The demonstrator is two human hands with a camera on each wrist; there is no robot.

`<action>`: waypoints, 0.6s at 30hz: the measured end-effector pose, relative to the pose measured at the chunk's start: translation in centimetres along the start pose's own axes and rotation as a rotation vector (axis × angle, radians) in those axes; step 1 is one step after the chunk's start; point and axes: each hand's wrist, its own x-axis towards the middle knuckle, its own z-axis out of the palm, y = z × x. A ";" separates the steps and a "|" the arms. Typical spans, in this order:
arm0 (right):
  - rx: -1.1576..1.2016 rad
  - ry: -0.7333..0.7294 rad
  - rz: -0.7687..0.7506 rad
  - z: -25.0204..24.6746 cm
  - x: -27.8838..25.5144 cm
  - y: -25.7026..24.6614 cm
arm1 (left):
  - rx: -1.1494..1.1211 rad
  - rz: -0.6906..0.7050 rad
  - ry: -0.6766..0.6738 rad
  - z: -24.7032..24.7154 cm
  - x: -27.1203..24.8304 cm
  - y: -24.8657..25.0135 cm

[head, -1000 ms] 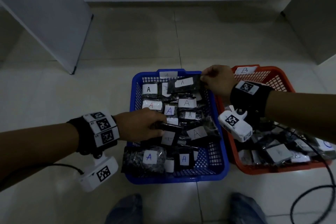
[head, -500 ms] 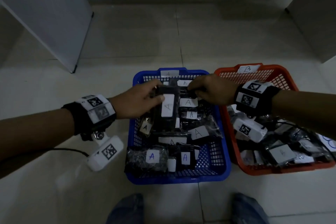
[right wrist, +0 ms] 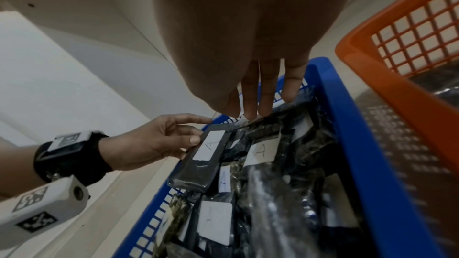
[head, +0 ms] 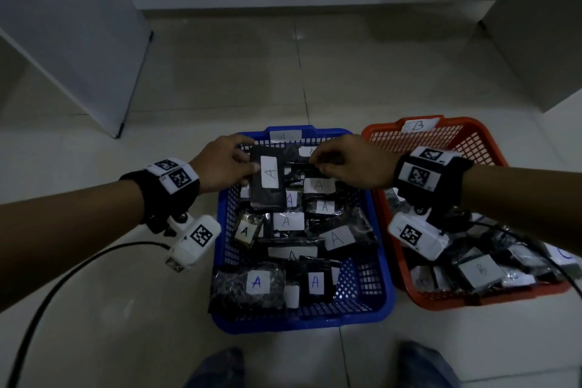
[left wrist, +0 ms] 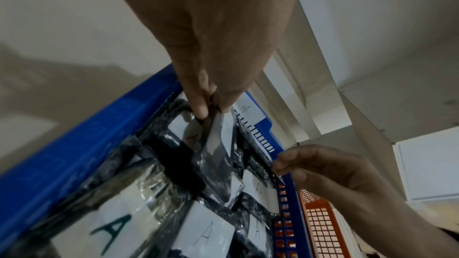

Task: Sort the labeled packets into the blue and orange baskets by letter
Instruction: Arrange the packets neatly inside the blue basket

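1. Both hands are over the far end of the blue basket [head: 385,264], so this looks like the placing step for "A" packets, not picking.

2. The left hand [head: 225,167] pinches a flat black packet with a white "A" label [head: 267,181] by its left edge, thumb on top and fingers underneath. The wrist view shows the pinch clearly [left wrist: 206,105]. The packet sits tilted over the pile in the far-left part of the basket; its lower end seems to rest on the packets below.

3. The right hand [head: 349,164] has its fingers curled down on a dark packet [head: 300,164] at the far middle of the same basket. It looks like a pinch on the edge, but the contact is partly hidden, so I can't tell for sure.

4. The blue basket is already packed with "A" packets. The orange basket [head: 478,142], tagged "B", sits just beside it on the right with its own pile.

5. My guess at the next move: open both pinches so the packets lie flat, then pull the hands straight up so the loose, slippery bags don't get dragged out.

6. I don't see any unsorted packets on the floor [head: 220,79], so the job is probably near its end.
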 end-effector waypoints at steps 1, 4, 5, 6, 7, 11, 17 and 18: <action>-0.003 0.005 0.001 -0.1 0.0 0.1 | -0.001 0.001 0.031 0.1 0.1 -0.1; -0.035 -0.006 0.002 -0.2 -0.2 0.5 | -0.018 0.017 0.142 0.1 0.2 0.0; -0.050 -0.015 -0.006 -0.1 -0.3 0.6 | 0.033 0.050 0.177 0.0 0.1 0.1; -0.069 -0.027 -0.024 0.0 -0.3 0.7 | 0.122 0.104 0.200 -0.1 -0.2 0.2; -0.092 -0.046 -0.048 0.1 -0.3 0.8 | 0.226 0.167 0.190 -0.2 -0.3 0.2; -0.193 -0.140 -0.102 0.4 0.2 1.1 | 0.614 0.314 -0.163 0.4 -1.3 0.4; -0.321 -0.145 -0.131 -0.2 1.2 1.9 | 0.651 0.354 -0.084 1.8 -0.7 -1.0; -0.322 -0.142 -0.133 -0.4 1.3 1.9 | 0.647 0.355 -0.063 1.9 -0.6 -1.2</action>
